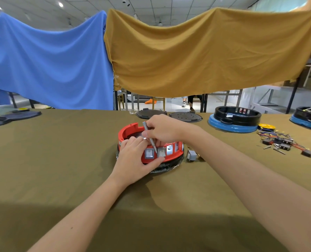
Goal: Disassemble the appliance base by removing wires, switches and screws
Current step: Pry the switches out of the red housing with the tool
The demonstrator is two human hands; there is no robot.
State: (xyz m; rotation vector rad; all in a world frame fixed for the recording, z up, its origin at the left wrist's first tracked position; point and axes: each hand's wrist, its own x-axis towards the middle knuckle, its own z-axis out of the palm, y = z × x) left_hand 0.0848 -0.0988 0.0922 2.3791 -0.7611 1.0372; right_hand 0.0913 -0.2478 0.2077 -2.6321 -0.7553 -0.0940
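A blue cloth (51,60) and a mustard cloth (196,55) hang side by side behind the table (60,160), which is draped in olive fabric. Above them runs a tiled ceiling (96,4) with round lights. Under the cloths, a pale floor (174,106), chair legs (158,103) and metal frames (233,97) show.

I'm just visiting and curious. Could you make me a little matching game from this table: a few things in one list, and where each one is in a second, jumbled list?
Things:
1. screwdriver
2. red base
3. loose grey switch
4. pile of wires

Places:
A. lying on the cloth just right of the red base
B. far right of the table, near the blue-rimmed base
C. in the right hand, tip at the switches
D. steadied by the left hand, mid-table

Pairs: 1-C, 2-D, 3-A, 4-B
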